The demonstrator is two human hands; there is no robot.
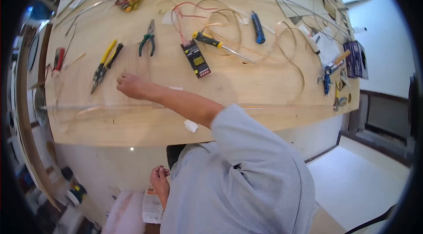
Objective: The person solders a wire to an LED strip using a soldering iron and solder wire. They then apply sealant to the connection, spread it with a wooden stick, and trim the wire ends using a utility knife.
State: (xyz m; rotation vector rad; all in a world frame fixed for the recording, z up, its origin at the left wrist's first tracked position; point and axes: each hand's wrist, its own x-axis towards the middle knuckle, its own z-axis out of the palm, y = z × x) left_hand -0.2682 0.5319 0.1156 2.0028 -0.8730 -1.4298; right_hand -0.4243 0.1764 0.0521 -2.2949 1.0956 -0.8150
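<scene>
- Yellow-handled snips (104,65): lying flat on the wooden surface (246,84), closed blades pointing toward the near edge, just left of the outstretched right hand (131,86).

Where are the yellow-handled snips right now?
In the head view, the yellow-handled snips lie on the workbench at left, just left of the green-handled pliers, beside the outstretched right hand.

Wooden workbench (246,115), white walls (387,35)

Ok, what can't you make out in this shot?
- Left hand, head view: curled; anything pinched is too small to see.
- Right hand: fingers turned away, grip unclear.
- Black module: label too small to read.
- Table: far edge cut off by the lens rim.
</scene>
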